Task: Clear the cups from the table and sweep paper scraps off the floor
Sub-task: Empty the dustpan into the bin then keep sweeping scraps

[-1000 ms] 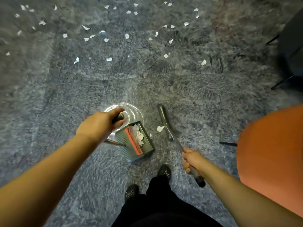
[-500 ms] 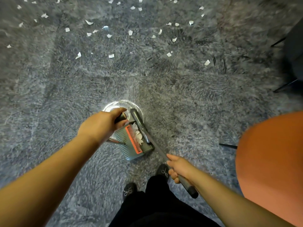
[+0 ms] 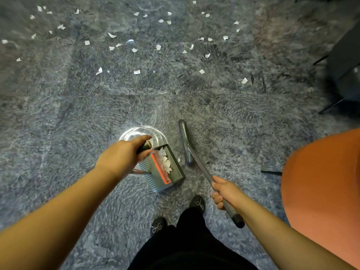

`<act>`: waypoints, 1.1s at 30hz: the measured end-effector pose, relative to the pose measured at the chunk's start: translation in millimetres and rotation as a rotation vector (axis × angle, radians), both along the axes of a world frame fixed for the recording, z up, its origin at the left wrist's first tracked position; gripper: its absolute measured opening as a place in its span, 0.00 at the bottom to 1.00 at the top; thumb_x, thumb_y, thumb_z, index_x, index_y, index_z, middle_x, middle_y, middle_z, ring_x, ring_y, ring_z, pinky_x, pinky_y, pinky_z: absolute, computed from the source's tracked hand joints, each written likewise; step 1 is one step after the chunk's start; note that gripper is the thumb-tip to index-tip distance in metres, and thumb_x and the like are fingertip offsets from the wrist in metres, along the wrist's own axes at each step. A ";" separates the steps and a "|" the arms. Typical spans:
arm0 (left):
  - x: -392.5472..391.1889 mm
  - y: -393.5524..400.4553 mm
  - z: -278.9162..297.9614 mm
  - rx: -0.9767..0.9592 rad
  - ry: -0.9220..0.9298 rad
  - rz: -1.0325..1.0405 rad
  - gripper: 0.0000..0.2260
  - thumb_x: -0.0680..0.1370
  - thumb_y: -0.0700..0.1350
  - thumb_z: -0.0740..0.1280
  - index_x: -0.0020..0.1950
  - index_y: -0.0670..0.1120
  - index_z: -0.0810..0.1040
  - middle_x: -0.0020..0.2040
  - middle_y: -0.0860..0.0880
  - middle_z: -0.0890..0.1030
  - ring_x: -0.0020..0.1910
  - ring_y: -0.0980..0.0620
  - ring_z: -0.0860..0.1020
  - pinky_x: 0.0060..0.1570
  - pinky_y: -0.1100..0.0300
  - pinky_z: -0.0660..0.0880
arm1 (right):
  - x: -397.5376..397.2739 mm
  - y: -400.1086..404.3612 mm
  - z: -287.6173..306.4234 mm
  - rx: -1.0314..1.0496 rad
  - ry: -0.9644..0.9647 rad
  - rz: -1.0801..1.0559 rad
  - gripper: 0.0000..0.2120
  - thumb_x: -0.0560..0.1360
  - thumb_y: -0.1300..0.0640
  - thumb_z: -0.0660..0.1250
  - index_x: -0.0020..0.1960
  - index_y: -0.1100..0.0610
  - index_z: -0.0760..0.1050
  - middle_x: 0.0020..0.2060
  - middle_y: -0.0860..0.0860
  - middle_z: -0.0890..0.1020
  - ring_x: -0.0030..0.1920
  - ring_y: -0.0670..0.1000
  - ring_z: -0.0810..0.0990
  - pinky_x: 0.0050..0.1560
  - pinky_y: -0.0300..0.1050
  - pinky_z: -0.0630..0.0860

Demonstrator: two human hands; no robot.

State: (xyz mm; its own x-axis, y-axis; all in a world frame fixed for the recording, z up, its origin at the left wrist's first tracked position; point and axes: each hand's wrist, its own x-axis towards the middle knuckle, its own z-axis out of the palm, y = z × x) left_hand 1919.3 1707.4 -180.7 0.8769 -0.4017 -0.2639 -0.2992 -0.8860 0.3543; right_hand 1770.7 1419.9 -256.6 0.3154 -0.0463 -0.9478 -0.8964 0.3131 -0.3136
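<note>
**Scraps in dustpan, many more on carpet**

White paper scraps (image 3: 165, 162) lie piled inside the grey dustpan (image 3: 175, 166), w/ an orange comb strip (image 3: 160, 169) along its edge. One small scrap (image 3: 178, 160) lies on the carpet just beside the pan, betw. pan and broom head. The left hand (image 3: 124, 154) grips the dark handle top (image 3: 145, 146) of the dustpan, fingers curled round it. The right hand (image 3: 224, 191) holds the metal broom handle (image 3: 202, 168) tight; the broom head (image 3: 185, 141) rests on the carpet right of the pan, near but apart. Many more paper scraps (image 3: 136, 72) are scattered on the grey carpet (image 3: 58, 114) farther ahead. Under the pan a shiny round metal disc (image 3: 136, 132) shows. Black shoes (image 3: 197, 203) stand below; an orange chair seat (image 3: 321, 191) is at the right.
</note>
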 end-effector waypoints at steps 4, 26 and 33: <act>-2.1 9.9 -1.4 0.000 0.036 0.045 0.23 0.77 0.63 0.62 0.72 0.61 0.68 0.55 0.49 0.83 0.52 0.45 0.80 0.40 0.57 0.71 | 4.6 11.8 -14.1 -0.050 -0.008 0.035 0.24 0.83 0.61 0.53 0.77 0.50 0.56 0.26 0.53 0.68 0.17 0.45 0.64 0.19 0.33 0.63; -0.6 47.5 -17.0 -0.015 -0.008 0.070 0.23 0.79 0.62 0.61 0.73 0.59 0.67 0.55 0.47 0.82 0.53 0.43 0.80 0.40 0.56 0.72 | -3.7 92.8 -0.7 0.082 0.025 0.104 0.23 0.83 0.59 0.53 0.77 0.49 0.56 0.27 0.53 0.66 0.17 0.45 0.62 0.18 0.32 0.61; 0.3 47.8 -19.7 0.022 -0.032 0.068 0.25 0.77 0.66 0.57 0.72 0.60 0.67 0.52 0.48 0.82 0.49 0.44 0.80 0.36 0.57 0.69 | 14.1 89.2 -1.0 0.005 -0.013 0.002 0.23 0.83 0.61 0.54 0.77 0.50 0.56 0.28 0.53 0.67 0.17 0.44 0.63 0.18 0.33 0.62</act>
State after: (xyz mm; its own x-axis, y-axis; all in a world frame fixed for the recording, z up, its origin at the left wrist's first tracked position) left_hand 1919.5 1755.3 -200.4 0.9099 -0.3359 -0.2434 -0.2493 -0.9118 0.3262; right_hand 1784.7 1509.1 -257.6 0.3281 -0.0412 -0.9438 -0.8929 0.3126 -0.3240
